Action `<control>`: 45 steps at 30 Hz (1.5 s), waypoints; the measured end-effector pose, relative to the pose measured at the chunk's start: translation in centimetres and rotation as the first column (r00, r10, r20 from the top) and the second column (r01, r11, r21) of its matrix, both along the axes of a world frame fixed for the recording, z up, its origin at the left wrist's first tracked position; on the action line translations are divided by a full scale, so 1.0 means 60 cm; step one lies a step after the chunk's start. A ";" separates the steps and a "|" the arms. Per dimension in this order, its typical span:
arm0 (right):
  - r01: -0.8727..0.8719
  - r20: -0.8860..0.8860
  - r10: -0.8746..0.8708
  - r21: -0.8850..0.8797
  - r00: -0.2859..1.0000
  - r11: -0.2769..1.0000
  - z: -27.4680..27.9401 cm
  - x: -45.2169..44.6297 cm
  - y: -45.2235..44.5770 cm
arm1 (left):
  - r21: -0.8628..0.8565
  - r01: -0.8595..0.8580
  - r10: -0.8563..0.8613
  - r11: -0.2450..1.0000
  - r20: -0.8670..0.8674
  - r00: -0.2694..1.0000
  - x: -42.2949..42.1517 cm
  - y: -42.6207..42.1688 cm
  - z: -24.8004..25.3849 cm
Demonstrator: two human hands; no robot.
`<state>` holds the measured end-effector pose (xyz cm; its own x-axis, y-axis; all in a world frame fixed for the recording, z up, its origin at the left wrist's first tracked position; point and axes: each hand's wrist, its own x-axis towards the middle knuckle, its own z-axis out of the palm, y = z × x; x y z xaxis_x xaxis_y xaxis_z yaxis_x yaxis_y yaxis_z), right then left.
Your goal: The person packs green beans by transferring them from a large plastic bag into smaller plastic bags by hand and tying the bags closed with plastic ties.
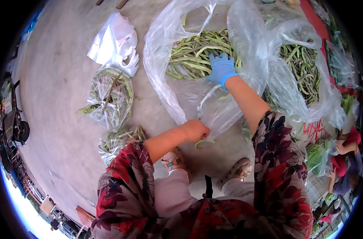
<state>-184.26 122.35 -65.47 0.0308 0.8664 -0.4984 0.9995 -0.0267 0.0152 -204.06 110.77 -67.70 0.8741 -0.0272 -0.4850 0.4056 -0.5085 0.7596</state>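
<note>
A large clear plastic bag (161,75) lies opened out on the floor in front of me, with a heap of long green beans (193,49) inside it. My right hand (222,69), in a blue glove, rests on the beans with its fingers spread, pointing away from me. My left hand (195,130) is bare and closed on the near edge of the bag, close to my feet. Just below its fingers a short curved green bean piece (204,143) shows. What lies under my right palm is hidden.
At left are a stack of white plastic bags (115,38), a filled clear bag of beans (109,97) and another bag (119,141) nearer me. Another open bag of beans (301,71) stands at right. A person (347,159) handles greens at far right. A motorbike (14,123) is at far left.
</note>
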 end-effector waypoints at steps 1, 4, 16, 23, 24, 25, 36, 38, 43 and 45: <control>0.020 0.044 -0.022 0.034 0.999 0.999 -0.008 -0.014 -0.005 | -0.015 0.016 -0.016 1.000 -0.004 1.000 0.003 0.001 -0.001; 0.136 -0.016 -0.135 0.085 0.991 0.987 -0.025 -0.052 -0.013 | -0.039 0.046 -0.048 0.998 -0.049 0.998 0.008 -0.002 0.002; -0.012 0.046 0.002 0.225 0.999 0.974 -0.061 -0.082 -0.008 | -0.029 0.025 -0.029 0.999 -0.149 0.988 0.006 0.004 0.000; 0.003 0.049 -0.012 0.170 0.999 0.986 -0.062 -0.093 0.002 | -0.036 -0.007 0.002 0.999 -0.150 0.989 -0.007 0.006 -0.003; -0.028 0.042 0.024 0.106 0.999 0.994 -0.056 -0.091 0.003 | -0.035 0.000 -0.005 0.999 -0.145 0.989 -0.005 0.009 -0.007; -0.061 0.031 0.059 0.043 0.998 0.997 -0.050 -0.091 0.000 | -0.043 -0.004 -0.002 0.999 -0.129 0.992 -0.004 0.011 -0.010; -0.066 0.067 0.054 0.184 0.996 0.981 -0.078 -0.110 -0.028 | -0.032 -0.008 0.004 0.999 -0.143 0.990 0.004 0.010 -0.019; -0.011 -0.058 0.018 0.123 0.998 0.992 -0.078 -0.094 -0.020 | -0.038 -0.027 0.020 0.999 -0.159 0.987 0.005 0.018 -0.011; 0.034 -0.063 -0.023 0.177 0.998 0.984 -0.076 -0.099 -0.026 | -0.076 -0.068 0.055 0.995 -0.161 0.985 -0.003 0.024 -0.022; 0.029 0.027 -0.035 0.224 0.999 0.974 -0.084 -0.110 -0.030 | -0.083 -0.070 0.057 0.994 -0.146 0.988 -0.003 0.026 -0.019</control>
